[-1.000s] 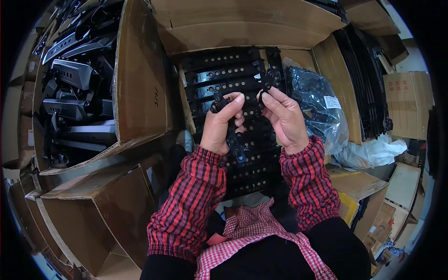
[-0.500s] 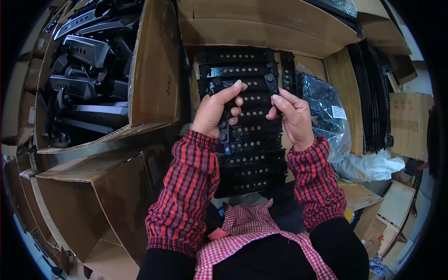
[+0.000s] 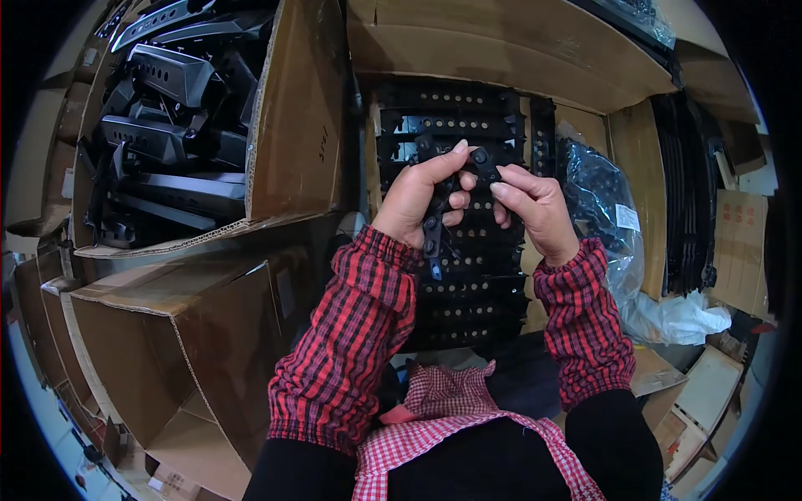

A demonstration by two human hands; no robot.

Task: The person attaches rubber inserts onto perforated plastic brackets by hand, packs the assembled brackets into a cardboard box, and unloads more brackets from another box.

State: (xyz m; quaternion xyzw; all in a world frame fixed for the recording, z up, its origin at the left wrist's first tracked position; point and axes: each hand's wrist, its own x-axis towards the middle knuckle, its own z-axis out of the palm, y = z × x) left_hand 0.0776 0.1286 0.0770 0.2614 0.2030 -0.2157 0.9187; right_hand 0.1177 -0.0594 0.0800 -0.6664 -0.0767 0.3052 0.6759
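Observation:
My left hand [image 3: 411, 199] is closed around a long black plastic strip [image 3: 432, 235] with round raised studs, which runs down past the palm. My right hand [image 3: 537, 207] pinches a short black piece [image 3: 482, 159] with a round stud at its upper end. This piece is close to the left fingertips; whether it touches the strip I cannot make out. Beneath both hands lie stacked rows of black plastic bars [image 3: 468, 313] with lines of round holes, partly hidden by my fingers.
To the left, a cardboard box [image 3: 309, 134] holds a heap of black and grey plastic parts [image 3: 171, 75]. Below it stands another open carton [image 3: 225, 342]. A clear plastic bag [image 3: 603, 188] of dark parts lies on the right, beside upright black panels [image 3: 685, 200].
My hands have come closer together, and the short piece in my right hand is now nearer the left fingers. The whole scene has shifted a little to the right in view.

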